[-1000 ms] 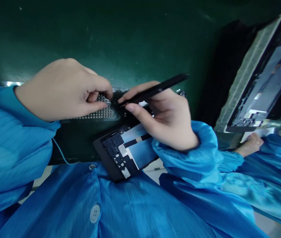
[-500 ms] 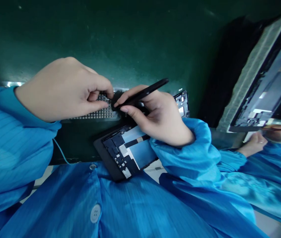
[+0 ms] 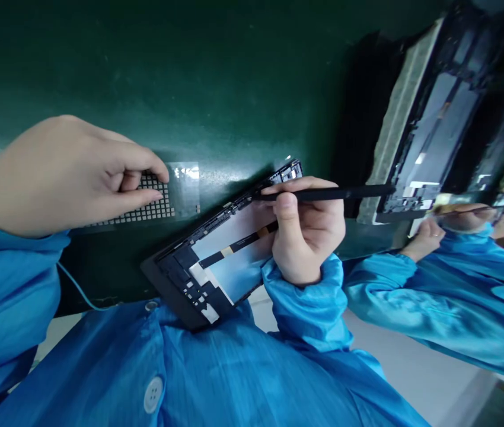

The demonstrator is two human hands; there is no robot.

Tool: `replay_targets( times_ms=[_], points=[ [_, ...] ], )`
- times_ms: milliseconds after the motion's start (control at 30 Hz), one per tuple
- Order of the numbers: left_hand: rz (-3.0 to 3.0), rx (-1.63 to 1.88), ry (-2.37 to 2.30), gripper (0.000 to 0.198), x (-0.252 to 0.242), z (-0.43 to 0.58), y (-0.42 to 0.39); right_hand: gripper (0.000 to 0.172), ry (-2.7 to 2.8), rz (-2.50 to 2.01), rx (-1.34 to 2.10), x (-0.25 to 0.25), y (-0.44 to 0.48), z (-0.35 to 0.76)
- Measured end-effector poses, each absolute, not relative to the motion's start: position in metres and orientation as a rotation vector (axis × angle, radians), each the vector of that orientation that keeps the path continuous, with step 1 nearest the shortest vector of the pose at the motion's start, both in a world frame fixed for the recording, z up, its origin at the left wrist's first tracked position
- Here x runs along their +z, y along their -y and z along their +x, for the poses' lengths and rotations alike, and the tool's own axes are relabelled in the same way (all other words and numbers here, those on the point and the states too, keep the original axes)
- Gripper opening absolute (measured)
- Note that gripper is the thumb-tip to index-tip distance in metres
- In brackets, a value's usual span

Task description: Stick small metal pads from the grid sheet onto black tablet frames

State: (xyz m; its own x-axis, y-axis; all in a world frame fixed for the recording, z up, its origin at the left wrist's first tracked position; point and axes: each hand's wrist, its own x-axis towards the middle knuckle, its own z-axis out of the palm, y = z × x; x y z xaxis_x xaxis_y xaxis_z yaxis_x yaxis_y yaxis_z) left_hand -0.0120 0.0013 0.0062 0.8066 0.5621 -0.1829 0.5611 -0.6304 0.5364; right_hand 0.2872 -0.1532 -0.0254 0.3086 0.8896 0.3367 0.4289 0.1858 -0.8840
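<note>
At the left, across a dark green table point(image 3: 216, 89), the person's left hand point(image 3: 69, 178) reaches in from a blue sleeve. Its thumb and index finger stand apart in a loose curve, with nothing visible gripped between them; the other fingers are curled under. They sit over a sheet of small square pieces point(image 3: 156, 204) set out in a grid; whether the fingertips press on it, I cannot tell. A thin blue cord point(image 3: 83, 292) hangs below that sleeve. Just right of the grid, a clear film point(image 3: 185, 184) shines on the table.

In the middle, an opened electronic device point(image 3: 227, 270) slants from lower left to upper right, its near end against the front of the person's blue jacket point(image 3: 216, 379). It shows a blue-gray panel, a dark ribbon and small white parts.

Over the device's right half, the right hand point(image 3: 309, 231) pinches a slim black tool point(image 3: 345, 193) between thumb and fingers. The tool's tip is by the device's upper long edge; contact is unclear.

Farther right, beyond a pale, rough-edged strip point(image 3: 389, 130), lies a similar opened device point(image 3: 445, 124). Below it is a co-worker's hand point(image 3: 427, 236), wearing a ring, with a blue sleeve.
</note>
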Motion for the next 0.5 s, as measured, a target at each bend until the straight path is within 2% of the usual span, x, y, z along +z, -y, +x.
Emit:
replay_targets(
  times_ms=[200, 300, 400, 500],
  points=[
    [2.387, 0.062, -0.828, 0.058, 0.007, -0.012, 0.000, 0.015, 1.506, -1.536, 0.479, 0.008, 0.150, 0.287],
    [2.372, -0.037, -0.846, 0.052, 0.014, -0.007, 0.001, 0.015, 1.593, -1.477, 0.653, 0.026, 0.135, 0.272],
    [2.334, -0.109, -0.903, 0.057, 0.020, 0.000, 0.001, 0.012, 1.861, -1.367, 0.907, 0.028, 0.114, 0.257],
    [2.308, -0.133, -0.947, 0.064, 0.019, 0.005, 0.001, 0.011, 1.971, -1.303, 0.981, 0.019, 0.102, 0.249]
  ],
)
